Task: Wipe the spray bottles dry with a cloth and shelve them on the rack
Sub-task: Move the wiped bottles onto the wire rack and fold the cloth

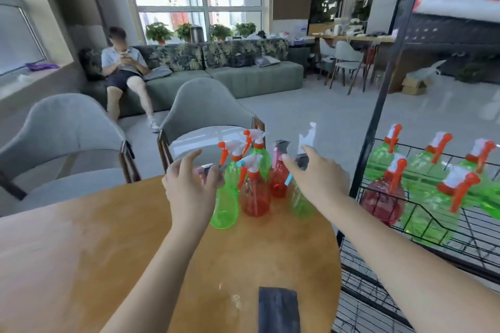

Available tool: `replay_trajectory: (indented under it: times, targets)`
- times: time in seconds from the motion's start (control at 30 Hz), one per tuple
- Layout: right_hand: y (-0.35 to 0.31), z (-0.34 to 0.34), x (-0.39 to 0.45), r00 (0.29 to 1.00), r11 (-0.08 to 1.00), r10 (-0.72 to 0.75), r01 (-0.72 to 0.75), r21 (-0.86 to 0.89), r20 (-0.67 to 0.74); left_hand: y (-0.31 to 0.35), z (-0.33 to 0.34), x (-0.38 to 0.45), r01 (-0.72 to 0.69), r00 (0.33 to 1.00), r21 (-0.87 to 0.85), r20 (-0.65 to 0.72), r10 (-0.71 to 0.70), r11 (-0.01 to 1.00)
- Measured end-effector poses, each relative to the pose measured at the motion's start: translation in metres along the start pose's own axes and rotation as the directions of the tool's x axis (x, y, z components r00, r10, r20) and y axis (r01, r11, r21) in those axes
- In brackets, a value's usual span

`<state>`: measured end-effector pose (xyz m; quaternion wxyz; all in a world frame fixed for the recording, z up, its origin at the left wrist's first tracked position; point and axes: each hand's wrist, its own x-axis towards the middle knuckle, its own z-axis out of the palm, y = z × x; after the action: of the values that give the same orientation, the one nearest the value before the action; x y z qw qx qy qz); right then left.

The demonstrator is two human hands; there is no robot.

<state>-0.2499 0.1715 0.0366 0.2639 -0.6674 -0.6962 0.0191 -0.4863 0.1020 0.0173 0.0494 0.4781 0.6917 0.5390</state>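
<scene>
Our bench (pixel 81 238) carries the bottles (pixel 255 192) clustered at its far edge, close beside the rack (pixel 433 224), where dried ones already lie. Cloth (pixel 278 311) waits near us. Both grips, left hand (pixel 186 186) and right hand (pixel 316 178), reach fingers apart, holding nothing.

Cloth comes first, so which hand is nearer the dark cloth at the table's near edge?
Neither is close. Left hand and right hand both reach among the spray bottles, far beyond the cloth; the right looks marginally nearer.
</scene>
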Motion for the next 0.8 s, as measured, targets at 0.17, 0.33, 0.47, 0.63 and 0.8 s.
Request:
replay_trajectory:
  times: [0.17,0.33,0.47,0.63,0.8]
  targets:
    - [0.001,0.008,0.006,1.0,0.997,0.022,-0.021,-0.079,0.007,-0.008,0.004,0.014,0.103,0.982,-0.017,0.162,-0.099,0.995]
    - [0.009,0.008,-0.006,0.996,0.973,0.038,-0.055,0.225,0.079,-0.004,-0.004,0.001,0.148,0.975,-0.04,0.171,-0.139,0.988]
    - [0.018,0.0,-0.027,0.98,0.726,0.012,-0.145,0.673,0.198,0.008,-0.021,-0.021,0.23,0.958,-0.111,0.199,-0.205,0.967]
    - [0.034,-0.033,-0.069,0.952,0.394,-0.001,-0.281,0.875,0.306,0.035,-0.043,-0.067,0.346,0.916,-0.347,0.326,-0.233,0.872]
    - [0.073,-0.095,-0.114,0.976,0.257,0.022,-0.215,0.942,0.217,0.089,-0.039,-0.124,0.287,0.9,-0.462,0.429,-0.071,0.839]
